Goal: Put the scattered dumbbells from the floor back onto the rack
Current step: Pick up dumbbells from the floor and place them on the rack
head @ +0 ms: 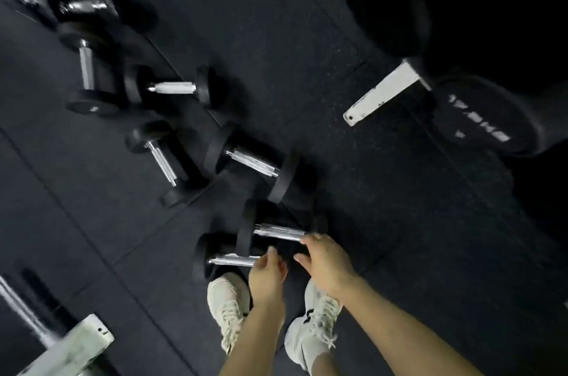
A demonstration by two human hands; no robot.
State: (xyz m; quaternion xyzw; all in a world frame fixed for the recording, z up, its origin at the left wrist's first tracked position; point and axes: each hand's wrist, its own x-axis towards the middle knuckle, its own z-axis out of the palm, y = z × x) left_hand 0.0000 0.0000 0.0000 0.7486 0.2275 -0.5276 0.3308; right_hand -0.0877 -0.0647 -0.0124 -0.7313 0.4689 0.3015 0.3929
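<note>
The left hand (266,275) is set at the handle of the nearest dumbbell (230,261), fingers curled at its right end; whether it is clamped cannot be told. The right hand (325,263) is spread, thumb apart from fingers, at the second dumbbell (276,231) just above. One per hand is probably intended, to halve the trips. More dumbbells (173,88) are strewn toward the upper left; the rack (381,92) is seen upper right.
</note>
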